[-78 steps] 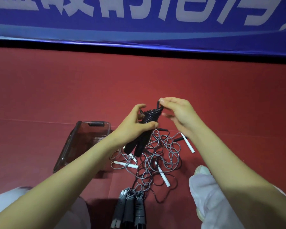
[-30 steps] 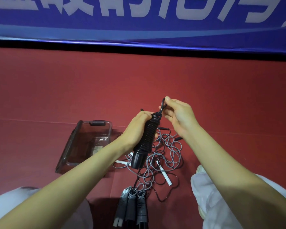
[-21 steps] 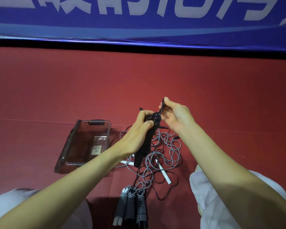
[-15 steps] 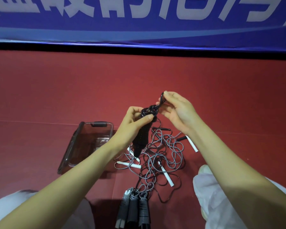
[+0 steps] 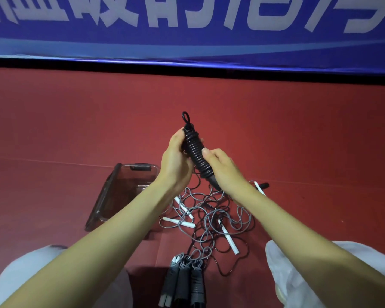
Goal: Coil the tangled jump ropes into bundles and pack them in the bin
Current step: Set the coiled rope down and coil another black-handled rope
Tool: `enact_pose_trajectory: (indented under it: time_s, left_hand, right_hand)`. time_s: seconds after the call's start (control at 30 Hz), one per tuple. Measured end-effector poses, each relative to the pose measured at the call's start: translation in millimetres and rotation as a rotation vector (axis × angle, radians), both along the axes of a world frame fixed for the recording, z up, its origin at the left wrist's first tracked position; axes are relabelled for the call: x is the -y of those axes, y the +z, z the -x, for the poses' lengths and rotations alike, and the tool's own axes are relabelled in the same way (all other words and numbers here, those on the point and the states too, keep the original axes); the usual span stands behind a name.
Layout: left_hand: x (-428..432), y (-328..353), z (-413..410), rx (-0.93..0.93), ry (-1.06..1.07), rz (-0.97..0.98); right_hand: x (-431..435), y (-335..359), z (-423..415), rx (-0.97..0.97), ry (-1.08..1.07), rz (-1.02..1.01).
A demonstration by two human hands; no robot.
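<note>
We hold the black rope bundle (image 5: 196, 154) up over the floor (image 5: 76, 130), wound tight w/ a small loop (image 5: 185, 117) poking out the top. The left hand (image 5: 176, 161) grips its upper part, fingers curled round it. The right hand (image 5: 222, 167) clasps the lower end, thumb on the coils. Below, the tangled pile (image 5: 211, 214) of grey & black rope w/ white handles (image 5: 229, 241) lies loose on the floor, w/ the bin (image 5: 102, 196) just left of it. Nearer us, three wrapped bundles (image 5: 182, 283) sit at the floor's near edge. Progress, approx.: this bundle looks finished, we can't see anything packed in the bin, and the pile is left to coil.
</note>
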State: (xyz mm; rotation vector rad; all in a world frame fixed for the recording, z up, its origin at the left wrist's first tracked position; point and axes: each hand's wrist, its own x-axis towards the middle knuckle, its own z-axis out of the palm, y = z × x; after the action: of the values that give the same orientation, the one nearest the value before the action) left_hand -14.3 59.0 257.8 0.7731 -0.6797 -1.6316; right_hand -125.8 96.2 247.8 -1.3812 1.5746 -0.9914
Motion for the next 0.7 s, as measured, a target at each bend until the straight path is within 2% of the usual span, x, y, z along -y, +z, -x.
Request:
enact_pose_trajectory:
  time_s: [0.1, 0.3, 0.43, 0.5, 0.7]
  left_hand:
    - [1, -4, 4, 0.136, -0.010, 0.020]
    - [-3, -1, 9, -0.150, -0.087, -0.107]
    - [2, 4, 6, -0.280, -0.067, -0.136]
    - [3, 6, 4, -0.215, -0.043, -0.068]
    - [10, 6, -1, 0.315, 0.035, 0.089]
  right_hand:
    - [-1, -2, -4, 0.039, -0.056, 0.063]
    - [2, -3, -2, -0.093, -0.202, 0.242]
    - [7, 0, -1, -0.141, -0.214, 0.249]
    - [10, -1, -1, -0.101, -0.218, 0.232]
    - [18, -1, 5, -0.046, -0.210, 0.160]
